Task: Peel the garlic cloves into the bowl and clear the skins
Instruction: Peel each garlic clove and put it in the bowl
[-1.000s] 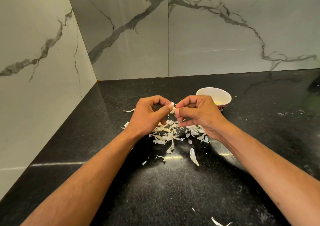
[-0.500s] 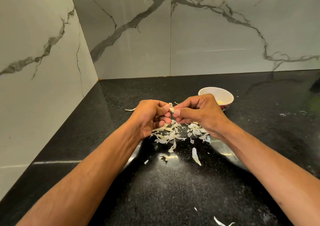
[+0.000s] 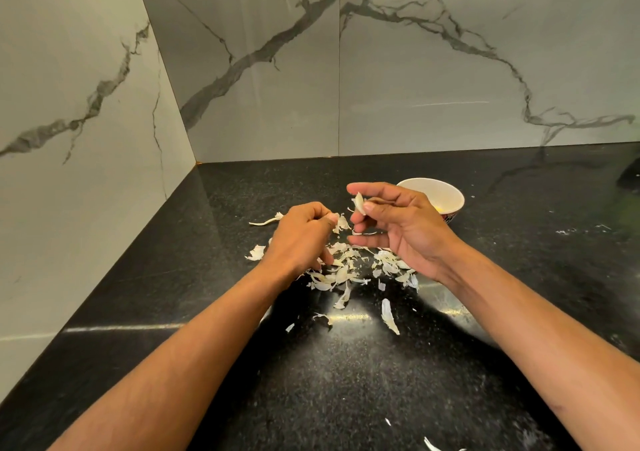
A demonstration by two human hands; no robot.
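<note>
The right hand (image 3: 405,229) pinches a garlic clove (image 3: 359,203) between thumb and forefinger, its other fingers (image 3: 367,241) spread. The left hand (image 3: 301,239) pinches a skin scrap (image 3: 341,224). Below the fingers, garlic skins (image 3: 346,270) litter the black speckled desk (image 3: 346,381); a white bowl (image 3: 433,196) sits beyond them. Veined marble walls (image 3: 415,70) meet at a corner.

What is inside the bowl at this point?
The bowl shows a small patch of something yellow low inside, beside the right hand. That hand covers the bowl's near left part, so how much it holds cannot be told.
</note>
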